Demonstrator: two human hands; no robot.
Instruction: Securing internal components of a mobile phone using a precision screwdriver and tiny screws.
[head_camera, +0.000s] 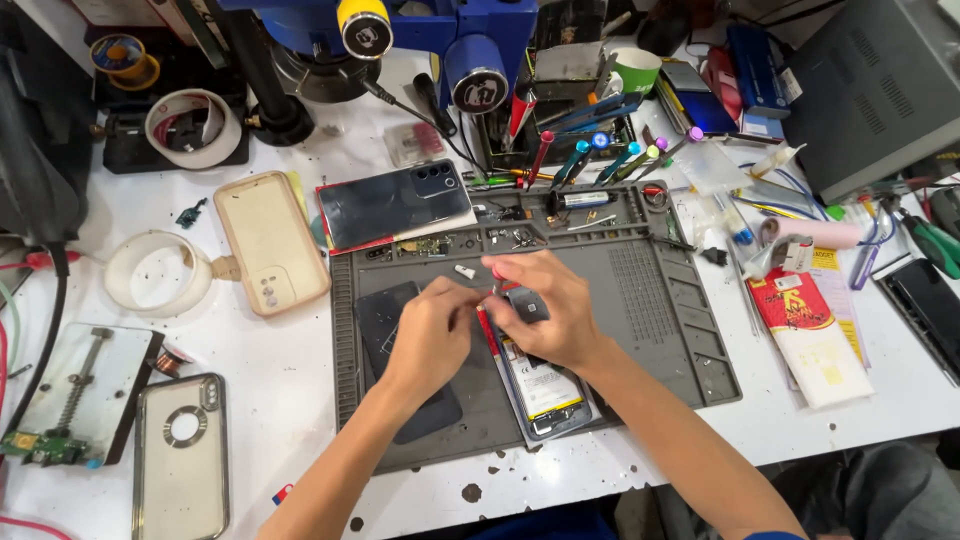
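Opened smartphone (545, 395), back cover off and internals facing up, lies on the grey silicone repair mat (640, 300), whose surface keeps it from sliding. Right hand (545, 310) is closed around a small dark grey part (527, 303) held just above the phone's upper end, with a red-handled tool (487, 325) lying beneath the fingers; left hand (430, 335) meets it, fingertips pinched narrow against the same part, steadying fine work at close range. What exactly the left fingertips grip cannot be told. Dark rear panel (385, 325) lies on the mat just under the left wrist, set aside but near. Small screws and fittings sit in the mat's upper trays (500, 238), kept from rolling off. Farther out on the desk (300, 400): beige phone case (270, 240), another dark phone (395, 203), tape rolls (155, 275), screwdrivers (600, 160) standing in a rack.
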